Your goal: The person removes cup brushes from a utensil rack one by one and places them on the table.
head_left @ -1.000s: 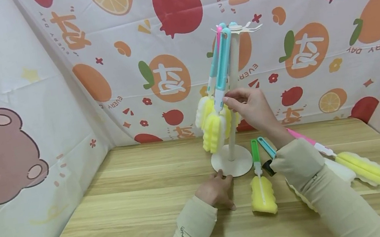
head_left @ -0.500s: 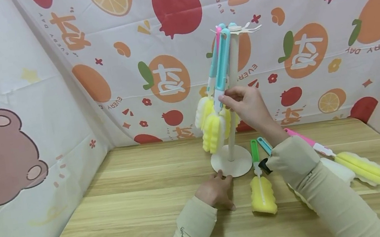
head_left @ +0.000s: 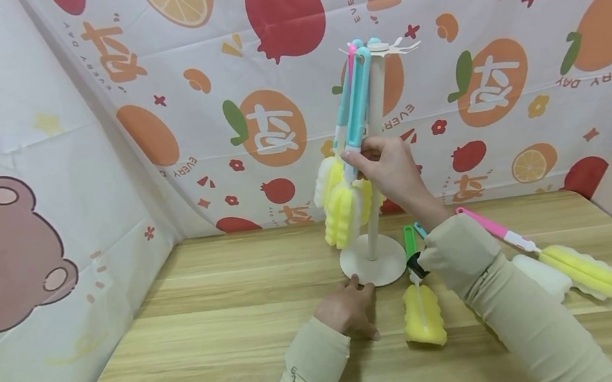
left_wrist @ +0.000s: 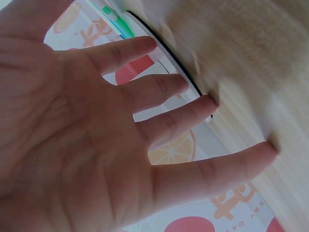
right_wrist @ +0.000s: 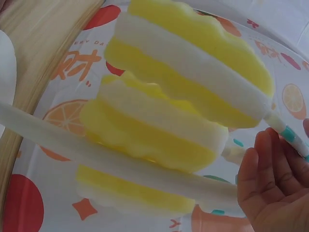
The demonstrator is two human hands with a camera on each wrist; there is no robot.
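A white stand (head_left: 388, 263) with a round base, a pole and a hooked top carries several sponge brushes hanging by their handles. My right hand (head_left: 393, 169) pinches the front one, a blue-handled sponge brush (head_left: 356, 109), at the white neck under the handle. Its yellow-and-white sponge head (right_wrist: 193, 63) hangs below, as the right wrist view shows. Behind it are another blue-handled brush (head_left: 342, 114) and a pink handle (head_left: 350, 57), partly hidden. My left hand (head_left: 346, 308) lies low at the stand, fingers spread, its fingertips (left_wrist: 181, 83) touching the base rim and the table.
On the table (head_left: 216, 347), right of the stand, lie a green-handled sponge brush (head_left: 423, 315), a pink-handled one (head_left: 578, 270) and a white sponge head (head_left: 544, 278). My right sleeve covers part of a blue handle (head_left: 420, 230). A printed cloth (head_left: 196, 200) hangs behind.
My right hand has shifted slightly left, its thumb now across the front of the brush's neck. The hanging brush has barely moved. My left hand stays in place.
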